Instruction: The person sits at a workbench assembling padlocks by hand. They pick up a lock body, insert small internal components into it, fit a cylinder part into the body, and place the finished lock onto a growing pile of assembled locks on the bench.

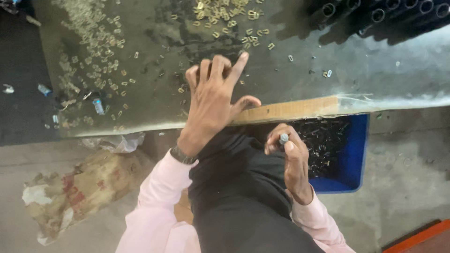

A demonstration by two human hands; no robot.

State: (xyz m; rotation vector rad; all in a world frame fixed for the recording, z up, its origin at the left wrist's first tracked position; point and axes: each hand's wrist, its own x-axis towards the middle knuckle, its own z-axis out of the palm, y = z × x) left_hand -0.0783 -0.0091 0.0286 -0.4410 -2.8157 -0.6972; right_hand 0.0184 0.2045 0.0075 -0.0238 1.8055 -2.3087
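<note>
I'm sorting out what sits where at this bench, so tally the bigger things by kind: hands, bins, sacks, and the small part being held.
Hands: 2, left hand and right hand
Blue bin: 1
Crumpled sack: 1
Small grey pin pinched in the right hand: 1
Total: 5

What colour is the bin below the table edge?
Blue: the bin holds dark small parts, seen in the head view.

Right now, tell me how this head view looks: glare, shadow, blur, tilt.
Head view: soft daylight, with pale glare on the table at the right; deep shadow over the dark tubes at the top right; the left hand, spread on the table, and the small brass clips look slightly smeared; the right hand pinching a small grey piece is sharper; the table edge runs tilted.
</note>
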